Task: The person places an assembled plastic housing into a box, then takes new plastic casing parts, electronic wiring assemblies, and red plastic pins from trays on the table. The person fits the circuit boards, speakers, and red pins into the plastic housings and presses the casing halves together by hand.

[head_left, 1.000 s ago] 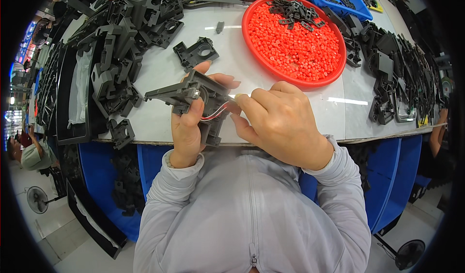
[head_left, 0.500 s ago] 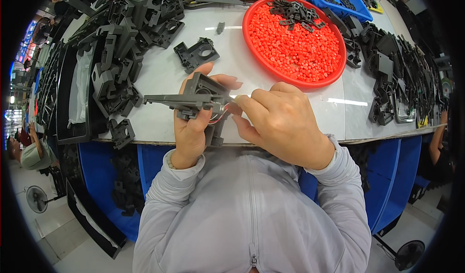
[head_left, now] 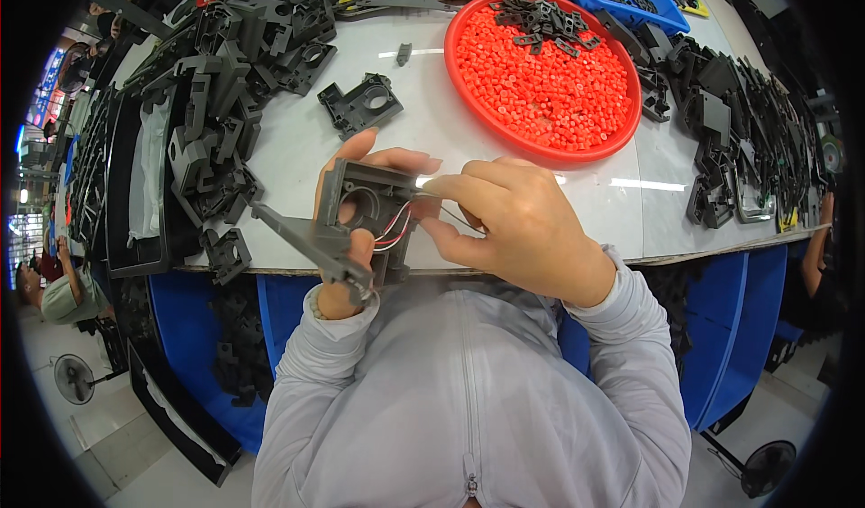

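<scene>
At the table's near edge, the left hand (head_left: pixel 347 238) has turned the grey plastic housing (head_left: pixel 365 209) upright, fingers wrapped around it, while the right hand (head_left: pixel 514 224) pinches its red and white wires (head_left: pixel 396 229), apparently being routed.

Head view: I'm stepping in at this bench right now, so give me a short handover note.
Left hand: grips the dark grey plastic housing upright above the table edge.
Right hand: fingertips pinch the red, white and black wires at the housing's opening.
Done: wires reach into the housing.
Left: whether they are seated cannot be told.
Nearby: one similar housing on the table, red tray of pellets beyond.
</scene>
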`<state>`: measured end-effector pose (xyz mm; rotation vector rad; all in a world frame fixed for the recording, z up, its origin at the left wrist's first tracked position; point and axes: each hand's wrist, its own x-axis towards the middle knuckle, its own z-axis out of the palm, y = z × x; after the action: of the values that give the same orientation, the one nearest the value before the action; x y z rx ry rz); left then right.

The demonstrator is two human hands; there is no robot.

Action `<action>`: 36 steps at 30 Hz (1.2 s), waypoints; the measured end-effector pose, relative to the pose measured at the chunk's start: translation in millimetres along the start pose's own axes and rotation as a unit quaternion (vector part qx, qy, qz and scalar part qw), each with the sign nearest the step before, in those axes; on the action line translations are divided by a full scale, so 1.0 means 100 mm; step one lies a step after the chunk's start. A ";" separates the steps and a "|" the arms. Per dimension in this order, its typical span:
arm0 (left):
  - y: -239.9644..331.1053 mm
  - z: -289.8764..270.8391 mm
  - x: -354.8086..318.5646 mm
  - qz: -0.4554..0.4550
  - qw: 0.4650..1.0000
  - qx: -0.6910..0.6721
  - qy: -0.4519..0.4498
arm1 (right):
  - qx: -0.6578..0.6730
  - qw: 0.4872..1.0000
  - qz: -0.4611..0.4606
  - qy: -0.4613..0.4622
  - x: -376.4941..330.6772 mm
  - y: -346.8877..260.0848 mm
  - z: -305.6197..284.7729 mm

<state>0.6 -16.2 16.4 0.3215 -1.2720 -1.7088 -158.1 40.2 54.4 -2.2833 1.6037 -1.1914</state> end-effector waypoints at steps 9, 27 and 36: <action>0.03 0.04 -0.06 -0.026 0.999 0.036 0.027 | 0.066 0.996 0.025 0.062 -0.12 0.00 0.08; -0.01 0.06 -0.07 0.011 0.996 0.094 -0.004 | 0.056 0.996 0.000 0.068 -0.20 0.09 0.23; -0.02 -0.05 0.03 0.005 0.998 0.052 0.035 | 0.417 0.876 0.241 -0.032 -0.26 0.32 0.16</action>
<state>1.7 -21.4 13.4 0.4307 -1.3118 -1.6120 -175.6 42.8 13.8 -1.2751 1.1716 -1.2890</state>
